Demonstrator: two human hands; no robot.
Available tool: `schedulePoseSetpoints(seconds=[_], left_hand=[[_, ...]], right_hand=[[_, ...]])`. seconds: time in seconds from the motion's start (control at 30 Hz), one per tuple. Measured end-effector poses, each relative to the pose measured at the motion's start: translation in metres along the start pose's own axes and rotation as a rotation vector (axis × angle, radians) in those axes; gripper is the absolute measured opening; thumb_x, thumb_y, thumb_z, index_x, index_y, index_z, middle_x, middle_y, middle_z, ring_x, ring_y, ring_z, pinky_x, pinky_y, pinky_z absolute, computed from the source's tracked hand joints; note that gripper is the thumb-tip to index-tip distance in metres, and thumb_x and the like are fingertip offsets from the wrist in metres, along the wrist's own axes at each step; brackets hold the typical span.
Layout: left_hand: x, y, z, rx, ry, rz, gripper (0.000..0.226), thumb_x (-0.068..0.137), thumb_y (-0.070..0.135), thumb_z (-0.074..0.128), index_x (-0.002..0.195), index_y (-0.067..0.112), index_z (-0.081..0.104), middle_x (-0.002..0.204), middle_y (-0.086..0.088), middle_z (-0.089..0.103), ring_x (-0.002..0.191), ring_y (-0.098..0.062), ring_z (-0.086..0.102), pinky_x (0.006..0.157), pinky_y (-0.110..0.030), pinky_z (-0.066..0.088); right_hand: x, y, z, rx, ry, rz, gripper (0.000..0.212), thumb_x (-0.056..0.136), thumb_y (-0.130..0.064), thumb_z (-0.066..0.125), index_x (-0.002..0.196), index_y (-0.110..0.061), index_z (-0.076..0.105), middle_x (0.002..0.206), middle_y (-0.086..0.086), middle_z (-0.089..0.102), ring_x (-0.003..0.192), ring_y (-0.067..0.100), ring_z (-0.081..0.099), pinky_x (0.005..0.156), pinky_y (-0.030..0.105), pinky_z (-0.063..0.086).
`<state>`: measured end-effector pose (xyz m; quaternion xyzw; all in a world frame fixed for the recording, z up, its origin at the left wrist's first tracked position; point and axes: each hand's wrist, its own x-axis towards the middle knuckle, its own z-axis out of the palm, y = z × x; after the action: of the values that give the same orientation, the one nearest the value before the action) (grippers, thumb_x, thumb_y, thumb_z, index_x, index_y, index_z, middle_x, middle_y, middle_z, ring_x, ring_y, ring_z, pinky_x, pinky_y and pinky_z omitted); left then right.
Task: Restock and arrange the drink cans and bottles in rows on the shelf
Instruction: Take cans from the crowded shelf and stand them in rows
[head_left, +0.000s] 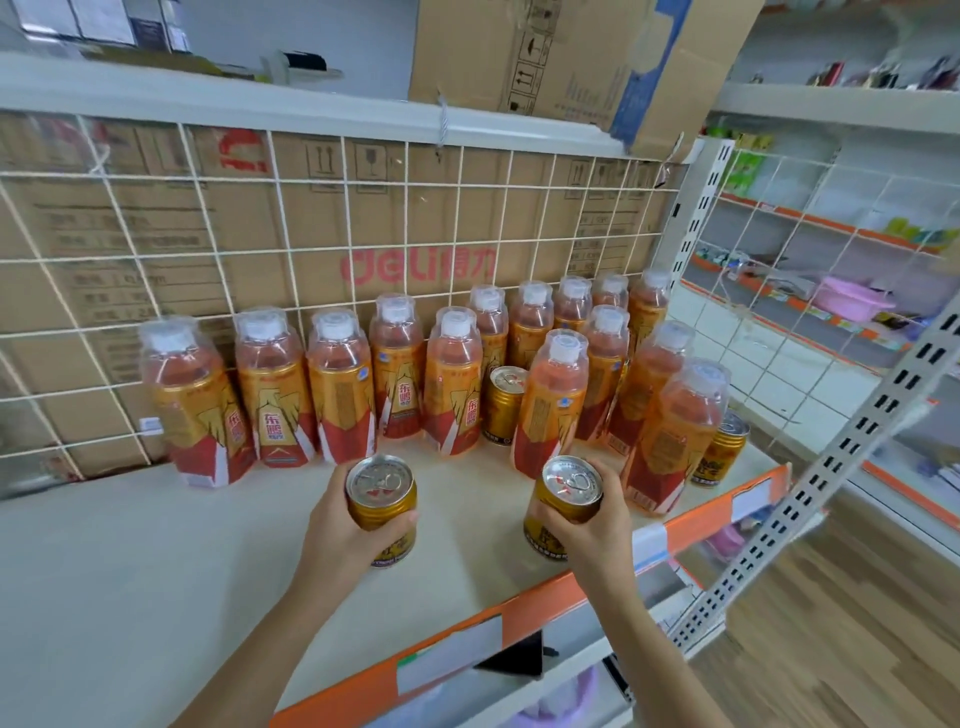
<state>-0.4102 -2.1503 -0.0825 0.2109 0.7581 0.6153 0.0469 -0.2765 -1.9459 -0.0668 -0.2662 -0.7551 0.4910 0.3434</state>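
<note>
1. Gripping one can per hand is the present step. The left hand wraps its fingers and thumb round the side wall of a gold metal drink can with a silver pull-tab lid. The right hand clasps a second gold can the same way.
2. Both cans are upright over the front part of the white shelf board, just in front of the bottles. Whether their bases touch the board cannot be told.
3. Each grasp sits on the wall below the rim. This probably keeps the can vertical and its base free, so that it can be set down flat.
4. Clear plastic bottles with orange-red labels and white caps stand along the white wire grid at the back. They form a single line at the left and stand several deep at the right.
5. A third gold can stands between bottles near the middle. A fourth gold can stands just beside the front-right bottle, near the shelf's right end. Cans and bottles are thus mixed, so sorting appears unfinished.
6. Bare board lies at the front left. It looks like the obvious site for a row of cans.
7. Caution: the right hand is close to the nearest bottle, and a careless placement could knock it over. Cans set too near the orange price strip may fall off.
</note>
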Motion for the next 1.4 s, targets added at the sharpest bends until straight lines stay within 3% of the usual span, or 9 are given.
schedulePoseSetpoints(seconds=[0.2, 0.33, 0.57, 0.7, 0.87, 1.03, 1.17, 1.27, 1.4], left_hand=[[-0.023, 0.007, -0.049, -0.04, 0.118, 0.031, 0.056, 0.063, 0.011, 0.085, 0.097, 0.038, 0.051, 0.095, 0.015, 0.061, 0.088, 0.006, 0.056, 0.07, -0.014, 0.04], [-0.046, 0.014, -0.114, -0.087, 0.255, 0.049, 0.056, 0.064, 0.008, 0.083, 0.103, 0.034, 0.052, 0.096, 0.017, 0.061, 0.088, 0.005, 0.057, 0.072, -0.017, 0.042], [-0.122, 0.011, -0.254, 0.044, 0.39, 0.078, 0.059, 0.063, 0.011, 0.083, 0.1, 0.044, 0.051, 0.098, 0.02, 0.061, 0.09, 0.005, 0.057, 0.074, -0.019, 0.041], [-0.172, 0.004, -0.322, 0.141, 0.473, 0.056, 0.065, 0.052, 0.029, 0.09, 0.1, 0.045, 0.051, 0.096, 0.02, 0.06, 0.088, 0.002, 0.056, 0.07, -0.02, 0.041], [-0.223, -0.003, -0.389, 0.138, 0.579, 0.025, 0.059, 0.041, 0.052, 0.075, 0.095, 0.045, 0.052, 0.094, 0.018, 0.062, 0.085, 0.006, 0.059, 0.073, -0.019, 0.044], [-0.265, -0.011, -0.432, 0.288, 0.722, 0.044, 0.065, 0.055, 0.016, 0.089, 0.088, 0.057, 0.051, 0.088, 0.02, 0.06, 0.077, 0.022, 0.053, 0.063, 0.004, 0.037], [-0.296, -0.008, -0.451, 0.259, 0.86, -0.028, 0.054, 0.042, 0.051, 0.073, 0.091, 0.05, 0.052, 0.085, 0.022, 0.063, 0.078, 0.019, 0.055, 0.064, 0.001, 0.04], [-0.316, -0.007, -0.458, 0.243, 0.968, -0.086, 0.056, 0.038, 0.056, 0.07, 0.09, 0.056, 0.051, 0.086, 0.023, 0.064, 0.08, 0.016, 0.056, 0.067, -0.007, 0.045], [-0.342, 0.002, -0.465, 0.294, 1.086, -0.123, 0.057, 0.038, 0.055, 0.071, 0.092, 0.052, 0.052, 0.089, 0.019, 0.066, 0.08, 0.014, 0.058, 0.065, -0.001, 0.043]], right_hand=[[-0.034, -0.032, 0.02, 0.071, 0.006, -0.101, 0.061, 0.065, -0.002, 0.081, 0.106, -0.031, 0.047, 0.101, -0.011, 0.057, 0.091, -0.007, 0.056, 0.074, 0.009, 0.045], [-0.066, -0.055, 0.04, 0.092, -0.061, -0.139, 0.059, 0.063, -0.002, 0.081, 0.111, -0.021, 0.051, 0.103, -0.004, 0.059, 0.094, 0.004, 0.058, 0.08, 0.022, 0.047], [-0.143, -0.096, 0.092, 0.077, -0.201, -0.179, 0.063, 0.06, -0.001, 0.083, 0.111, -0.022, 0.052, 0.1, -0.013, 0.061, 0.089, -0.007, 0.058, 0.069, 0.005, 0.044], [-0.183, -0.122, 0.126, 0.06, -0.29, -0.221, 0.065, 0.059, -0.004, 0.085, 0.11, -0.026, 0.052, 0.099, -0.018, 0.059, 0.089, -0.012, 0.056, 0.067, 0.002, 0.043], [-0.222, -0.152, 0.171, 0.078, -0.428, -0.25, 0.066, 0.058, -0.008, 0.086, 0.103, -0.04, 0.049, 0.098, -0.019, 0.06, 0.089, -0.012, 0.056, 0.067, 0.003, 0.044], [-0.248, -0.176, 0.221, 0.104, -0.605, -0.291, 0.068, 0.058, -0.016, 0.087, 0.112, -0.035, 0.05, 0.102, -0.022, 0.059, 0.096, -0.01, 0.055, 0.074, 0.004, 0.043], [-0.258, -0.196, 0.266, 0.149, -0.763, -0.342, 0.068, 0.058, -0.013, 0.086, 0.109, -0.038, 0.049, 0.1, -0.029, 0.058, 0.098, -0.012, 0.052, 0.075, 0.002, 0.042], [-0.264, -0.211, 0.294, 0.187, -0.892, -0.377, 0.068, 0.059, -0.013, 0.086, 0.11, -0.038, 0.049, 0.105, -0.024, 0.057, 0.1, -0.008, 0.052, 0.074, 0.003, 0.043], [-0.274, -0.231, 0.326, 0.277, -1.041, -0.417, 0.067, 0.056, -0.019, 0.086, 0.11, -0.037, 0.051, 0.104, -0.02, 0.059, 0.097, -0.008, 0.054, 0.073, 0.004, 0.043]])
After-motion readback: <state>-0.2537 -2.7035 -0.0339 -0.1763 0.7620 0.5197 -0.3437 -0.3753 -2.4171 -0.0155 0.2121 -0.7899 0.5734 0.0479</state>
